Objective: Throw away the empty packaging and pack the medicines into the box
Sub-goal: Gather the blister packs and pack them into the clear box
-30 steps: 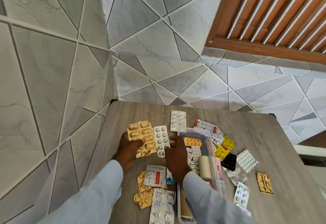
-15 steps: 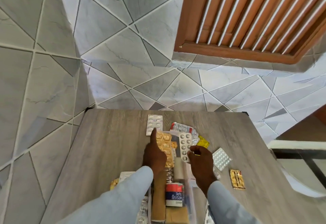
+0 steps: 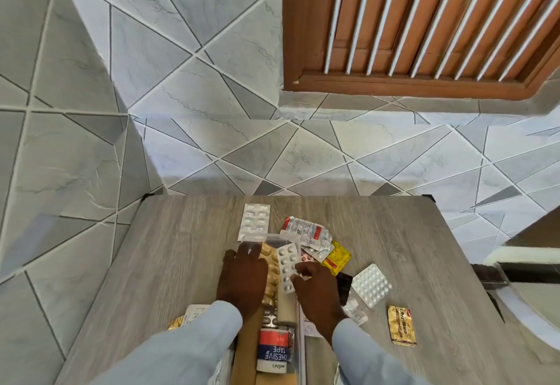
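The left hand (image 3: pixel 242 278) lies palm down, fingers spread and flat, on a gold blister pack (image 3: pixel 270 275) inside the clear plastic box (image 3: pixel 298 342) — pressing on it rather than gripping it. Just to its right, the right hand (image 3: pixel 318 290) pinches the near right edge of a silver blister strip (image 3: pixel 286 266) between thumb and fingertips; the strip stands tilted over the box's far end, beside the gold pack. Both sleeves are pale blue.

Nearer in the box, between the two forearms, lie a cream-coloured roll (image 3: pixel 286 309), a roll of adhesive tape (image 3: pixel 272 351) with a red-and-blue label, and a brown cardboard piece (image 3: pixel 247 351) along the box's left side.

The box stands on a grey wood-grain table (image 3: pixel 169 263). Beyond its far end a white blister pack (image 3: pixel 254 218) lies flat, and to the right of that a crumpled red-and-white foil strip (image 3: pixel 306 230). Just right of the box's far corner sits a yellow sachet (image 3: pixel 338 259), with a dark packet (image 3: pixel 344 287) near the right hand. Farther right a white blister of small round pills (image 3: pixel 371 285) lies at an angle, and nearer and to the right, well apart from the box, a gold-and-red sachet (image 3: pixel 401 325). A crumpled silver strip (image 3: pixel 356 312) shows beside the right wrist. Left of the box, partly hidden by the left sleeve, a bit of gold foil (image 3: pixel 175 322) and a pale pack (image 3: pixel 195 312) peek out.
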Available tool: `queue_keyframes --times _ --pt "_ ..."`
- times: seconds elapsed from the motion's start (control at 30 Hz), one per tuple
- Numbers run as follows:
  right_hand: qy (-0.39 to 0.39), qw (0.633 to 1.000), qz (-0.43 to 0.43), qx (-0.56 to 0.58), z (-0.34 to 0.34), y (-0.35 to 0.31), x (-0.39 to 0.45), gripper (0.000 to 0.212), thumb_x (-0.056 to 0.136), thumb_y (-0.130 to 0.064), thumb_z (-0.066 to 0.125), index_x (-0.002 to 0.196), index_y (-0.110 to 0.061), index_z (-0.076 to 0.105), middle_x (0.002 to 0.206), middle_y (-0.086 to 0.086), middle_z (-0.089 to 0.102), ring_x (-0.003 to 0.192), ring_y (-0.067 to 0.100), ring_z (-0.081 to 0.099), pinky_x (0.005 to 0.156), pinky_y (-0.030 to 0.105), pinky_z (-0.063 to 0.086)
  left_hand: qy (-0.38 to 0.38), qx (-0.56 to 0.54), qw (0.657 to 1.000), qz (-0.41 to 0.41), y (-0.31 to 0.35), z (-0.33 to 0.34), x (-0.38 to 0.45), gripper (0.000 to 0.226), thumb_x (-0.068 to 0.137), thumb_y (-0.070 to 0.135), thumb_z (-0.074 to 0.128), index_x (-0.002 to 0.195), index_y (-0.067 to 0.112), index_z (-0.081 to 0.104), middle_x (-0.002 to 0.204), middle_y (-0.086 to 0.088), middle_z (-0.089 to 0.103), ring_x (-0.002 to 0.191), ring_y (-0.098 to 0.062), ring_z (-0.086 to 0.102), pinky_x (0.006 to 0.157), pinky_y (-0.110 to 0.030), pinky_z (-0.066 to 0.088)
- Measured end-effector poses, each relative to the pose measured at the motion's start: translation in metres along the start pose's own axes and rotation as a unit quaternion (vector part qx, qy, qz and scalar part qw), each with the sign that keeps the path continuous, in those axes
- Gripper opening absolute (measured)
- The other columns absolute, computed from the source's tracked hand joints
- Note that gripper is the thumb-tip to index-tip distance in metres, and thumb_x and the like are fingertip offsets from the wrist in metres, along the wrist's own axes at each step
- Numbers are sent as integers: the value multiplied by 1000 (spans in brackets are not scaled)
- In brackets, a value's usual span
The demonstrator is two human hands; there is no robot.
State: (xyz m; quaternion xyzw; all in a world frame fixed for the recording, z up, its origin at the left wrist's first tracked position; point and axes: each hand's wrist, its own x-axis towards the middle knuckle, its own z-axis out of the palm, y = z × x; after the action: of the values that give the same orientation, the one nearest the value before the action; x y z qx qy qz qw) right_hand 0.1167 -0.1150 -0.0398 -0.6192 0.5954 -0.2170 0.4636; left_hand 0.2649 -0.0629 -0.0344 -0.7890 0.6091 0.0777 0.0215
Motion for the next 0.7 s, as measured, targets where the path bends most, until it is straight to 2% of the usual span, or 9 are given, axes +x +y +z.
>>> queue_keyframes --times 0.07,0.13,0.2,0.27,0.3,0.43,0.53,0.63,0.7 --pt "-7 1000 3 -2 -1 -1 -1 30 83 -17 70 113 -12 68 110 2 66 106 18 61 97 36 50 -21 89 993 69 -2 -6 -8 42 93 30 44 133 20 48 150 -6 38 144 -33 16 112 -56 14" --pt "-20 1000 11 6 0 -1 -4 37 79 -17 74 116 -14 67 114 0 65 106 20 63 94 39 53 -56 117 989 68 -6 -11 -15 51 95 40 42 141 20 37 155 -5 30 147 -33 1 114 -60 1" --pt "-45 999 15 19 3 0 -5 44 77 -12 75 119 -17 64 118 0 63 97 21 67 83 39 59 -79 128 986 68 -10 -12 -14 60 93 50 40 144 20 31 156 -4 27 147 -32 -6 111 -63 -7" --pt "-71 997 22 24 6 -1 -8 47 78 -4 73 121 -17 61 114 -3 60 83 19 68 70 29 60 -92 125 986 61 -14 -5 -8 64 90 57 41 144 23 31 156 -2 28 147 -34 -9 109 -66 -11" --pt "-73 997 18 25 8 -2 -8 48 78 -3 72 122 -16 61 115 -2 60 85 21 68 70 30 60 -92 121 987 52 -15 0 -4 67 88 60 41 145 25 29 156 -1 28 146 -35 -11 108 -67 -12" --pt "-76 997 1 -29 19 -6 -8 47 77 -7 70 122 -14 61 127 5 59 114 25 59 96 43 52 -66 149 986 33 -10 11 -3 73 87 66 36 148 30 19 161 -3 14 144 -39 -18 104 -68 -20" --pt "-113 987 -13 -113 27 -10 -6 50 79 -10 64 128 -13 56 132 7 57 121 28 55 103 39 46 -38 152 987 32 -9 10 -8 75 88 67 30 150 30 9 162 -6 1 143 -40 -20 105 -66 -20" --pt "-153 963 -52 -217 27 -18 -8 58 85 -17 60 140 -12 44 143 9 48 134 29 43 112 34 36 -33 100 994 40 -16 7 -13 71 91 62 32 150 33 6 162 -3 3 145 -36 -17 111 -62 -14" --pt "-153 958 -44 -238 27 -21 -7 62 88 -21 61 144 -14 37 148 10 43 137 29 39 114 33 33 -25 77 995 49 -23 2 -18 64 93 53 39 148 34 13 161 -2 8 146 -33 -13 113 -58 -12"
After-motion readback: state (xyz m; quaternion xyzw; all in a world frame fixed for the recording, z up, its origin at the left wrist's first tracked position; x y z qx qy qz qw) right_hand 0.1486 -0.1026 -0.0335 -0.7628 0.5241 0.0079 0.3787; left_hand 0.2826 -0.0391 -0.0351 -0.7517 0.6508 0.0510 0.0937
